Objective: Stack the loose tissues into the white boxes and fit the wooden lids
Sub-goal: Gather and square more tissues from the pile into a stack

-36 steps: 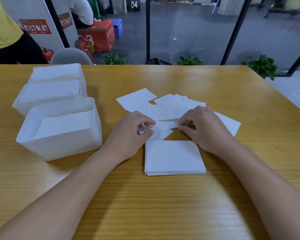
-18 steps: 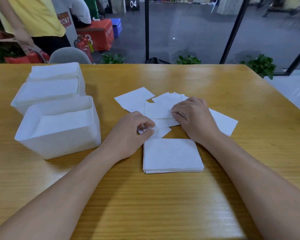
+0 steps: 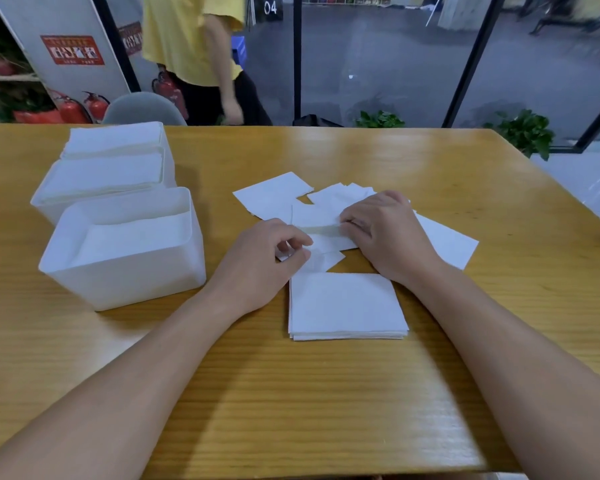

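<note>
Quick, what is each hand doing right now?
Left hand: pinches a loose tissue.
Right hand: fingers curled on the scattered tissues; grip unclear.

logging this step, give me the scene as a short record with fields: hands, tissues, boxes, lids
left hand: left hand pinches a loose tissue
right hand: right hand rests with curled fingers on the scattered tissues
squared pile: neat stack on the table, nearer the person than the loose ones
boxes: near white box partly filled; two boxes behind filled near the rim
lids: no wooden lid in view
</note>
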Demonstrator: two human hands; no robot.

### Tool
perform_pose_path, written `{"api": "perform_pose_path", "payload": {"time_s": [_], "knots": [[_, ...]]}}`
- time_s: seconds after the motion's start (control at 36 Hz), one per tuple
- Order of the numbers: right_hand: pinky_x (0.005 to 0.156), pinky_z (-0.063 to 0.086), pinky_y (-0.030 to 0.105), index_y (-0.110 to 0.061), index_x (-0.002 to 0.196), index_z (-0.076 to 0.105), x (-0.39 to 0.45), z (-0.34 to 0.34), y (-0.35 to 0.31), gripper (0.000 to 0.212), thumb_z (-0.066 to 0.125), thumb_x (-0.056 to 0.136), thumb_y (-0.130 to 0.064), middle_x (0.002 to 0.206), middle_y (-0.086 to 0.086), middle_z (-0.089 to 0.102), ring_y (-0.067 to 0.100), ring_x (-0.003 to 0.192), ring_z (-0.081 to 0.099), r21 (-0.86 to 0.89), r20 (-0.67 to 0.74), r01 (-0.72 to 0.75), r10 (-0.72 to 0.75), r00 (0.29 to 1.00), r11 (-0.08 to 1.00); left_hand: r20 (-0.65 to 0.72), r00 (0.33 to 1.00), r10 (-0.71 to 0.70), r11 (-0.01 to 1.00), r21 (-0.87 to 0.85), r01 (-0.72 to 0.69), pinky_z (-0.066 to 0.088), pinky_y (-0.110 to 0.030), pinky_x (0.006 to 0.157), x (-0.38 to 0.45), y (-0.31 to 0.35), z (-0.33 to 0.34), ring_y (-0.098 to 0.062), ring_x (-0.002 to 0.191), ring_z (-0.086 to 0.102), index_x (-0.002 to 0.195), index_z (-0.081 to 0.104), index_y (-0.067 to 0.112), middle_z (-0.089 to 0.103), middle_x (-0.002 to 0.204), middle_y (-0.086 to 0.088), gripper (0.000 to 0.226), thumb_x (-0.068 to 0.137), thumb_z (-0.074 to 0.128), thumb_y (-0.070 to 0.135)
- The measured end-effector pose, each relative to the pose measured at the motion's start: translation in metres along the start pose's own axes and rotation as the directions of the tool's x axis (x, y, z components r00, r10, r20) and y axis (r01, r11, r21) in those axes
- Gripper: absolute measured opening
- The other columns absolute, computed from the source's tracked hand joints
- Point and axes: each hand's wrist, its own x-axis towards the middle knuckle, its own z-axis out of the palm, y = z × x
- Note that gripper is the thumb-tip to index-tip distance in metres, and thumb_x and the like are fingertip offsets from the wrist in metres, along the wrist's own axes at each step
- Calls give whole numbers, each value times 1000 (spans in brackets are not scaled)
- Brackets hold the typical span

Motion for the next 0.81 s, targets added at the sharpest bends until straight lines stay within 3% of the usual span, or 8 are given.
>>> {"api": "perform_pose_path", "payload": {"time_s": [0.17,0.25,0.39,0.47,0.56,0.64,0.69,0.81], "knots": [[108,42,45,-15,96,74,-10,-17,-12,13,66,107,-13,103,-3,78,24,100,66,12,27,141,-141,990,990,-162,985,63,998,23,-60,42,-15,91,3,1,-6,-6,114,57,128,73,40,60,120,19,37,94,86,32],[106,41,29,-16,103,75,-21,-22,-19,8,67,107,-15,101,-3,77,19,96,66,64,-6,138,-138,990,988,-153,983,103,994,56,-95,37,-10,99,3,1,-7,-3,124,51,123,79,37,59,121,21,28,95,85,35],[78,46,18,-37,106,69,-39,-32,-25,4,65,107,-38,99,-16,73,9,98,66,294,30,-75,69,997,953,-173,973,156,986,-25,-162,49,-28,90,0,5,-7,-14,114,64,106,82,33,75,105,21,10,106,73,31],[65,47,20,-38,108,72,-46,-36,-24,5,71,106,-33,100,-12,75,17,85,67,438,10,-151,163,987,886,-195,973,124,974,-163,-157,53,-33,83,-3,9,-10,-20,104,70,106,83,30,77,104,18,11,106,73,26],[58,45,23,-31,107,78,-47,-40,-22,6,72,106,-30,82,-12,72,12,69,63,619,-9,-182,239,971,764,-182,977,113,956,-247,-157,55,-38,79,-6,15,-12,-21,93,71,100,82,29,79,102,11,11,106,74,27],[53,38,30,-28,114,78,-45,-45,-15,12,72,105,-32,65,-1,49,19,59,46,682,123,-299,298,947,667,-104,992,76,935,-339,-107,48,-33,64,-4,17,-17,-22,73,62,104,82,28,73,80,2,9,105,73,28],[55,35,34,-32,121,75,-45,-49,-8,18,74,103,-32,66,7,41,23,59,41,655,273,-418,319,908,630,-1,999,45,937,-348,-42,35,-28,58,-3,16,-23,-23,59,40,111,79,33,48,65,-14,10,105,73,29],[55,35,30,-36,121,74,-48,-57,-4,25,79,97,-30,63,7,47,23,56,42,591,503,-543,255,826,596,158,987,-20,944,-321,71,31,-28,57,-1,10,-28,-23,59,31,120,74,39,34,62,-4,18,105,72,30]]}}
